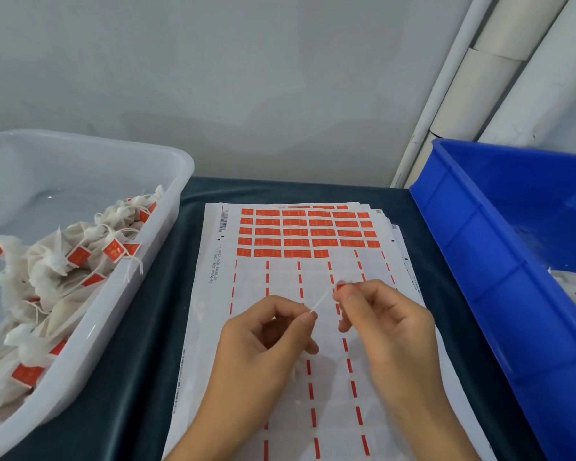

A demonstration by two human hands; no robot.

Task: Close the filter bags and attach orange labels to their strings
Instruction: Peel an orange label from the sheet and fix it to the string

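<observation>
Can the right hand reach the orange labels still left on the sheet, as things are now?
Probably yes. The remaining orange labels lie just beyond the right hand on the sheet, with nothing between them. But its fingers are pinching an orange label on the string, so that must be finished first.

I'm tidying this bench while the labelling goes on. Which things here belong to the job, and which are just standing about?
In use:
- white string held between left hand and right hand
- small orange label
- sheet of orange stickers
- clear plastic tub of labelled white filter bags
- blue plastic crate

Not in use:
- white pipes
</observation>
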